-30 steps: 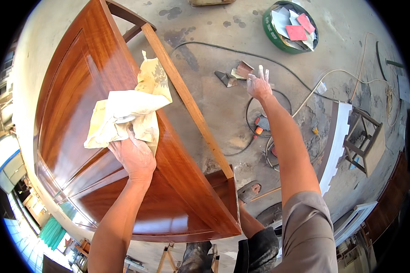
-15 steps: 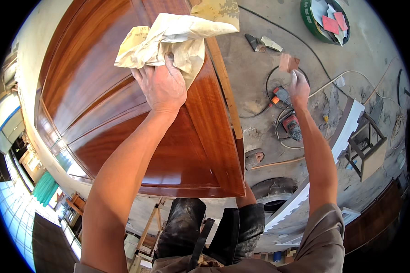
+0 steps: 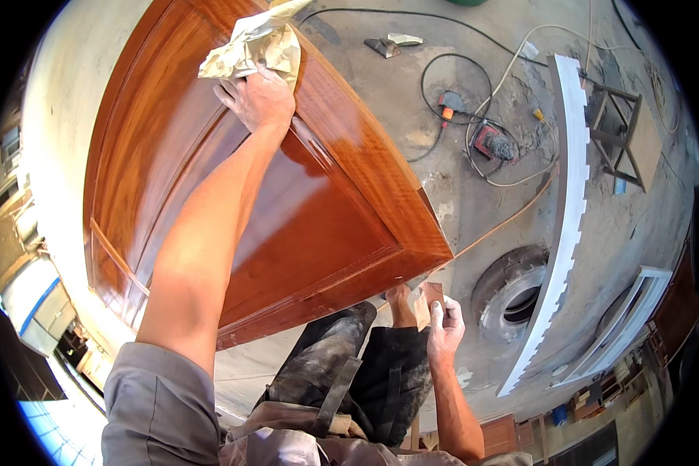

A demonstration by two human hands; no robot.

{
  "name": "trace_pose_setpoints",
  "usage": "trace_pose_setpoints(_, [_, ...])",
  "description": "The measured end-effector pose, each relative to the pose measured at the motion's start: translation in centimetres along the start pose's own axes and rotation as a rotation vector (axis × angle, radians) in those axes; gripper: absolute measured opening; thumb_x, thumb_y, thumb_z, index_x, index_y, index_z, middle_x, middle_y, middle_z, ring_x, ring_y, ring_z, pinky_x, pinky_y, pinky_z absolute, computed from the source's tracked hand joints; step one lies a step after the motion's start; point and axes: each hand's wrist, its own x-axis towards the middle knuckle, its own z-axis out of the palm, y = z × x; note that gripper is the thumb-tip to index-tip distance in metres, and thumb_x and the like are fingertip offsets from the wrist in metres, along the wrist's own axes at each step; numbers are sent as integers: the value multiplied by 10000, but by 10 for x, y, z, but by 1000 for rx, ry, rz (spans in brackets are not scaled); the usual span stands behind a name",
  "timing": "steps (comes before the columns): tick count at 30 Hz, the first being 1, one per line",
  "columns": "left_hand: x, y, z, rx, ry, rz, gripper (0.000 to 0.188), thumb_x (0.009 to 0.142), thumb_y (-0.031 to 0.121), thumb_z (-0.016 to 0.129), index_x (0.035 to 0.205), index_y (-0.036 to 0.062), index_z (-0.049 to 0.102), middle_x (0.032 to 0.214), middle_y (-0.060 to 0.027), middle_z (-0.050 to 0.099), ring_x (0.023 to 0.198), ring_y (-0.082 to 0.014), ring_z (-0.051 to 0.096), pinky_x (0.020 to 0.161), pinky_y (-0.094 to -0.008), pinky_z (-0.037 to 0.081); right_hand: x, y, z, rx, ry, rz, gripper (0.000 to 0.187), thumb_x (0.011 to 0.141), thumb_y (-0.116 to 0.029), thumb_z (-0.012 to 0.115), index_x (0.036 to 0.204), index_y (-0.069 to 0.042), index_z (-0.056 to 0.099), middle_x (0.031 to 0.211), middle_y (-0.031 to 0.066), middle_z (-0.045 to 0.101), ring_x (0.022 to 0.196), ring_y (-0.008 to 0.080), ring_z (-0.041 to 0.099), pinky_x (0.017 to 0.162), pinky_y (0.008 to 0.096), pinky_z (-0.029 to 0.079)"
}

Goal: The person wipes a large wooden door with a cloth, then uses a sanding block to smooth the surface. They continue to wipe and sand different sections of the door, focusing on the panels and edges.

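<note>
A glossy reddish-brown panelled wooden door [image 3: 311, 241] lies in front of me, its near right corner pointing toward my legs. Near its far edge, my left hand [image 3: 262, 99] is closed on a crumpled sheet of beige paper [image 3: 252, 50], with the fingers partly hidden under its folds. Just off the near right corner, low beside my knee, my right hand [image 3: 446, 330] pinches a small folded piece of sandpaper [image 3: 432, 293], reddish-brown on one face and pale on the other. That piece is apart from the door.
On the floor to the right lie a red power sander [image 3: 493, 144], looped cables [image 3: 474, 116] and a tyre [image 3: 512, 291]. A long white notched board [image 3: 563, 225] extends beyond them, with an upturned stool [image 3: 625, 136] farther right. Scraps of paper [image 3: 394, 45] lie at the far side.
My right hand has come down and back toward my body, still with the sandpaper. My left hand keeps the crumpled paper over the door. The whole view has turned and shifted.
</note>
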Motion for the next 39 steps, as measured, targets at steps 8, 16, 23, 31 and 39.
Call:
trace_pose_setpoints(8, [17, -8, 23, -31, -21, -102, 525, 1091, 376, 430, 1240, -18, 744, 1574, -243, 519, 1573, -413, 314, 1291, -614, 147, -14, 68, 42, 328, 4, -118, 193, 1063, -13, 601, 1255, -6, 589, 1081, 20, 647, 972, 73, 593, 860, 260, 505])
trace_pose_setpoints(16, [49, -22, 39, 14, -24, -129, 567, 1086, 404, 410, 1278, -17, 737, 1614, -220, 489, 1580, -383, 319, 1282, -591, 202, 68, 64, -27, 270, 124, -464, 258, 1068, -22, 602, 1309, 7, 689, 1196, 44, 720, 1077, 92, 651, 958, 276, 531])
trace_pose_setpoints(23, [40, -3, 42, -82, 82, -98, 579, 1066, 409, 437, 1396, -10, 660, 1624, -190, 486, 1565, -407, 332, 1282, -595, 195, 7, 98, 6, 581, 98, -343, 261, 1055, -55, 588, 1279, 12, 702, 1189, 64, 731, 1087, 119, 661, 987, 289, 521])
trace_pose_setpoints(31, [96, -93, 57, -665, -120, -37, 575, 1075, 390, 439, 1338, -68, 667, 1458, -234, 617, 1407, -401, 521, 1184, -491, 377, -168, 120, 98, 1053, 194, -234, 422, 1082, -236, 600, 1375, 68, 611, 1397, 165, 672, 1275, 244, 644, 1099, 395, 509])
trace_pose_setpoints(39, [12, -268, -68, -1211, -490, -542, 496, 1077, 498, 533, 1209, 43, 677, 1074, -42, 688, 984, -193, 681, 831, -380, 610, -182, 85, 162, 924, 142, -380, 327, 1071, -98, 602, 1356, 56, 642, 1428, 160, 654, 1304, 227, 624, 1172, 373, 450])
